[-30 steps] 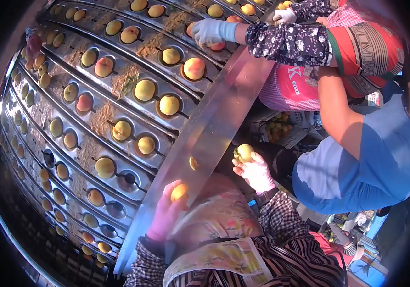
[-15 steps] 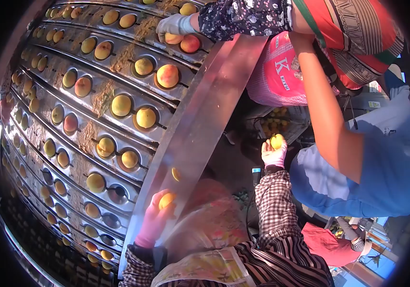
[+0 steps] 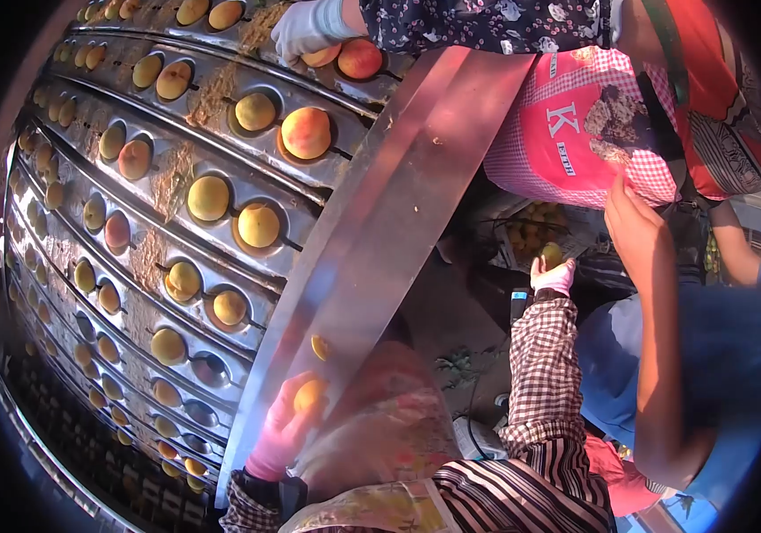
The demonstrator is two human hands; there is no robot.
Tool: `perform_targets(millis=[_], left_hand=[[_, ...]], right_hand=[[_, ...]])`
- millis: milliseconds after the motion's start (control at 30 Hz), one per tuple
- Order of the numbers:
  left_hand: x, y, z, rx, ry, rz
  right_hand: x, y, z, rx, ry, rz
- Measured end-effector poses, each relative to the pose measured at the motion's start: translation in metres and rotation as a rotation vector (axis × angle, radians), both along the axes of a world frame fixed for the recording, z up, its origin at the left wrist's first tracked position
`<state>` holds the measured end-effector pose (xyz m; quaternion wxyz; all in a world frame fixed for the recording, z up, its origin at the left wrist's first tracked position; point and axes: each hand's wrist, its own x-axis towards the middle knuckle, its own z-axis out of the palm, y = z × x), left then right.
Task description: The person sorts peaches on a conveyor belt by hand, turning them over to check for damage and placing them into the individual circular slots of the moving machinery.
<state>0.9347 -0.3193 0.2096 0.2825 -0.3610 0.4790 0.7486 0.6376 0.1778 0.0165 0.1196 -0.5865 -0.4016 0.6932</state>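
My left hand (image 3: pixel 281 431), in a pink glove, is closed around a yellow-orange peach (image 3: pixel 311 395) at the inner edge of the metal ledge (image 3: pixel 354 258). Just above it, a small yellow peach piece (image 3: pixel 319 346) rests on that ledge. My right hand (image 3: pixel 553 277), also pink-gloved, reaches out to the right with a greenish-yellow peach (image 3: pixel 552 255) in its fingers. A crate of yellow fruit (image 3: pixel 536 233) lies just beyond that hand, partly in shade.
On the left, a metal conveyor (image 3: pixel 154 244) carries peaches in rows of cups, a few cups bare. A co-worker's gloved hand (image 3: pixel 314 31) is over peaches at the top. Another person's bare arm (image 3: pixel 656 329) extends toward a pink checked apron (image 3: pixel 567 133).
My right hand has moved right, toward the fruit crate, with its peach. My left hand keeps its peach. The bare arm has shifted right, and the view has shifted slightly.
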Motion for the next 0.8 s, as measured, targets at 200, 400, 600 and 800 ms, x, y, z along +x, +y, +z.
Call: perform_targets(millis=[200, 400, 600, 800], left_hand=[[0.024, -0.009, 0.004, 0.134, 0.071, 0.118], [0.081, -0.024, 0.002, 0.146, 0.124, 0.390], [0.157, -0.038, -0.002, -0.036, 0.110, 0.551], [0.219, -0.040, -0.023, -0.428, -0.014, 0.702]], right_hand=[[0.057, -0.067, 0.025, -0.004, 0.014, 0.468], [0.157, -0.206, 0.087, 0.019, 0.003, 1.023], [0.223, -0.338, 0.159, 0.231, 0.267, 1.842], [0.248, -0.445, 0.166, 0.429, 0.317, 2.288]])
